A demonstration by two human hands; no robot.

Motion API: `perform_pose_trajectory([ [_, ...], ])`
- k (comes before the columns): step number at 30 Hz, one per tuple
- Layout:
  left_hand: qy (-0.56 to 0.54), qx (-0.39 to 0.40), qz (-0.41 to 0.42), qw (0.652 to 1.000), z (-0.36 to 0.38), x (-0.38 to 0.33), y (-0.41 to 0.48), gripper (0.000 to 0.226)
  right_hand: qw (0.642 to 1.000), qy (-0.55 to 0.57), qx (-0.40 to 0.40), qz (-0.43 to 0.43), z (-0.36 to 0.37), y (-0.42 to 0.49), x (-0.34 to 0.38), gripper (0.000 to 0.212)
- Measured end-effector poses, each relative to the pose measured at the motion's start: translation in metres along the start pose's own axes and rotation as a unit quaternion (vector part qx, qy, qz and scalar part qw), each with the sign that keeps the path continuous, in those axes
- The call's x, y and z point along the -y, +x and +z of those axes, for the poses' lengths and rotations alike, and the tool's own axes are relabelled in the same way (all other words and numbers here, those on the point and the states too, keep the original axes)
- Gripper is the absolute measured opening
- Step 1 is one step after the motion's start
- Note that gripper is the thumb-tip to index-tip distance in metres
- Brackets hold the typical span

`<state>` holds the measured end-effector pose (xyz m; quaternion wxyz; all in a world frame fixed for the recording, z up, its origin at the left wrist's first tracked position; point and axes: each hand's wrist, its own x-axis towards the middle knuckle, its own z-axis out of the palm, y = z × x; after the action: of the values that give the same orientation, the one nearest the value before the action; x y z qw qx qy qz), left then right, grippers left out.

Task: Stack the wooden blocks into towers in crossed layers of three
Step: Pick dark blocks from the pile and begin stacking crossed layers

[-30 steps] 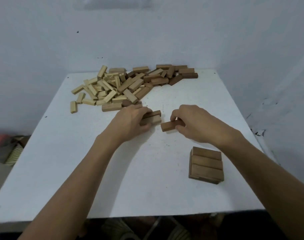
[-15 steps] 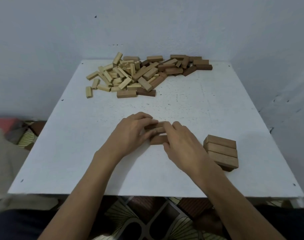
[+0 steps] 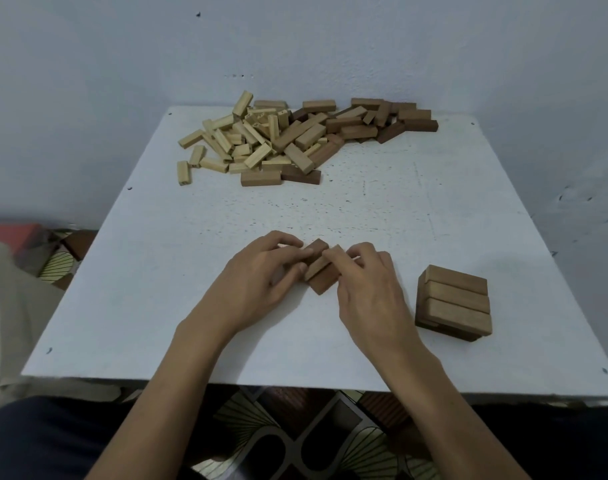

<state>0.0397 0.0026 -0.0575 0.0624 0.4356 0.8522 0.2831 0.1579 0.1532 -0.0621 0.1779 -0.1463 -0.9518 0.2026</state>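
Three brown wooden blocks [image 3: 321,270] lie side by side at the middle of the white table [image 3: 157,271], angled diagonally. My left hand [image 3: 261,271] grips them from the left, fingers curled around their far end. From the right, my right hand [image 3: 368,278] pinches the same blocks with its fingertips. A short tower [image 3: 455,303] of two crossed layers of brown blocks stands to the right of my hands. A loose pile of pale and brown blocks [image 3: 295,136] covers the far part of the table.
A blue-grey wall rises right behind the table and on the right. The table's near edge [image 3: 295,384] runs just above my lap. A patterned floor and some cloth lie to the left, below the table.
Both hands pulled the blocks from near the pile toward me and brought them together into one group. The blocks now lie more diagonally, and the camera tilted down.
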Motion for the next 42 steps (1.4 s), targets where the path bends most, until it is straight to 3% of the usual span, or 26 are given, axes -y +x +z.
perform_pose_trajectory([
  [4,-0.034,0.005,0.007,0.999,-0.002,-0.004,-0.008,0.024,0.999,0.034,0.020,-0.014,-0.003,-0.002,-0.003,0.048],
  [13,-0.071,0.058,0.007,0.996,-0.010,-0.003,-0.003,0.048,0.988,0.128,0.078,-0.026,-0.015,0.000,-0.005,0.040],
  [21,-0.039,0.068,0.017,0.997,-0.011,0.001,0.000,0.040,0.985,0.104,0.120,-0.061,-0.016,0.005,-0.017,0.046],
  [24,-0.032,0.051,0.012,0.998,-0.008,0.004,-0.001,0.039,0.988,0.102,0.101,-0.062,-0.012,0.004,-0.019,0.033],
  [34,-0.037,0.015,0.014,0.999,-0.007,0.010,-0.002,0.046,0.990,0.065,0.105,-0.075,-0.015,0.005,-0.018,0.020],
  [38,-0.037,0.033,0.011,0.999,-0.006,0.009,0.002,0.048,0.983,0.092,0.146,-0.067,-0.016,0.005,-0.022,0.029],
  [42,-0.059,0.053,0.012,0.997,-0.005,0.006,0.006,0.046,0.981,0.103,0.135,-0.092,-0.015,0.004,-0.022,0.035],
])
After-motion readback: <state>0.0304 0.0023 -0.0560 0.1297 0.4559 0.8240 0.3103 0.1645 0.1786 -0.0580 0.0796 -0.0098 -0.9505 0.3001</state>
